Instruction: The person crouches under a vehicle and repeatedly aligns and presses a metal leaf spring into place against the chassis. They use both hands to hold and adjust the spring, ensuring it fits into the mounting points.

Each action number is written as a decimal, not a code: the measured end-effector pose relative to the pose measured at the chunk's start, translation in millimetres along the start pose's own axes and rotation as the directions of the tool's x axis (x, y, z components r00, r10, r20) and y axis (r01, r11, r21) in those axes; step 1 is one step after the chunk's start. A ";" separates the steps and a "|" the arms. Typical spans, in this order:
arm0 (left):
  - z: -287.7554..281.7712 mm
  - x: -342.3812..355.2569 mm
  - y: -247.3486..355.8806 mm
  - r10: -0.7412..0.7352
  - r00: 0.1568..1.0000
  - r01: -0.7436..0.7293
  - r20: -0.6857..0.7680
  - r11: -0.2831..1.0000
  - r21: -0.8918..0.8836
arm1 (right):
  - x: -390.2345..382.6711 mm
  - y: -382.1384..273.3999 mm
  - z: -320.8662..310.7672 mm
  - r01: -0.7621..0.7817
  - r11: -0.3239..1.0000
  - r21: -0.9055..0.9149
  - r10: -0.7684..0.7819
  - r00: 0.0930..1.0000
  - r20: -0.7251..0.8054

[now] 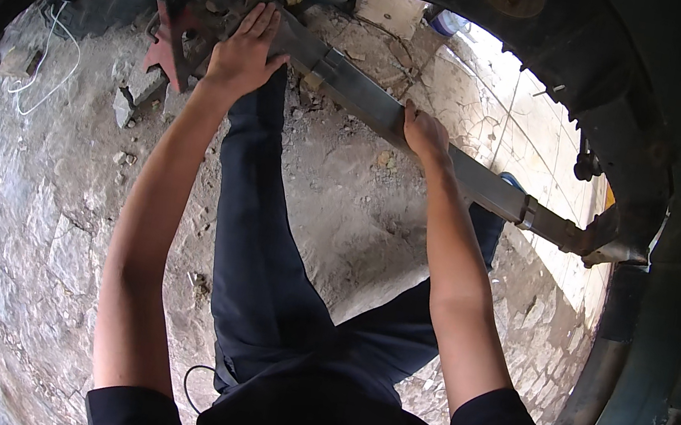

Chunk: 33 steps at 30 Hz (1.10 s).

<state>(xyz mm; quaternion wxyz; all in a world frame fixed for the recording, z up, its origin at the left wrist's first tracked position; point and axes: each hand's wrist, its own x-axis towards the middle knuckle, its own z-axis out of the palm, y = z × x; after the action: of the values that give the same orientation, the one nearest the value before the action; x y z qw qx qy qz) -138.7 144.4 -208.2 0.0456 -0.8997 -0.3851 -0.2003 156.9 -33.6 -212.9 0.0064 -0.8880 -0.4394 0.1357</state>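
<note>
A long grey metal beam (359,91) runs slantwise across the upper middle, from upper left down to the right. My left hand (244,52) lies flat at the beam's upper left end, fingers stretched out and thumb apart. Farther along to the right, my right hand (428,134) is closed over the beam's near edge, thumb on top; its other fingertips are hidden. At the beam's right end, a metal bracket (609,248) meets a dark curved frame. My legs in dark trousers (266,227) stretch out beneath the beam.
A dark metal frame (595,66) arches overhead and down the right side. A red metal stand (168,49) is left of my left hand, near broken grey block pieces (126,106) and a white cord (71,73). Rough, rubble-strewn ground meets pale tiles (541,143) at right.
</note>
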 end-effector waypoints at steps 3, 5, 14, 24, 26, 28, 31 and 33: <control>-6.8 16.5 1.5 -0.076 0.996 0.076 0.052 0.997 0.002 | -3.8 -2.1 2.6 0.005 1.000 -0.010 -0.006 0.996 -0.093; -9.3 19.8 7.5 -0.106 0.993 0.106 0.046 0.994 -0.012 | -7.6 0.7 -0.5 0.116 0.984 -0.133 -0.129 0.987 -0.094; -16.2 -29.0 -0.5 -0.048 0.986 0.061 -0.163 0.995 0.077 | 3.8 9.3 9.8 -0.005 1.000 -0.008 0.004 0.992 -0.125; 0.6 -29.4 -8.3 0.134 0.968 -0.069 -0.211 0.954 0.292 | 8.7 9.9 15.4 0.008 1.000 -0.011 -0.009 0.991 -0.135; 2.9 -28.4 -10.6 0.133 0.948 -0.088 -0.289 0.982 0.166 | 5.3 6.6 9.7 -0.008 1.000 -0.012 0.007 0.994 -0.105; 1.5 -30.0 -12.3 0.099 0.933 -0.085 -0.347 0.995 0.054 | 0.4 0.3 6.8 -0.020 1.000 0.018 0.022 0.994 -0.105; 0.2 -29.2 -5.6 -0.081 0.905 -0.045 -0.417 0.957 -0.286 | 3.4 12.2 13.6 0.018 1.000 0.021 -0.015 0.990 -0.143; 0.0 -33.7 -0.8 -0.284 0.851 0.052 -0.442 0.883 -0.467 | 7.2 16.4 18.7 0.077 0.997 -0.001 -0.076 0.980 -0.183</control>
<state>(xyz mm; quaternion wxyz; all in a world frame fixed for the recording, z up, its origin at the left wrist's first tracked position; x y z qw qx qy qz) -160.2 122.3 -221.6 -0.0786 -0.7655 -0.3843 -0.5100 169.2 -40.0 -234.7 0.0547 -0.8790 -0.4705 0.0547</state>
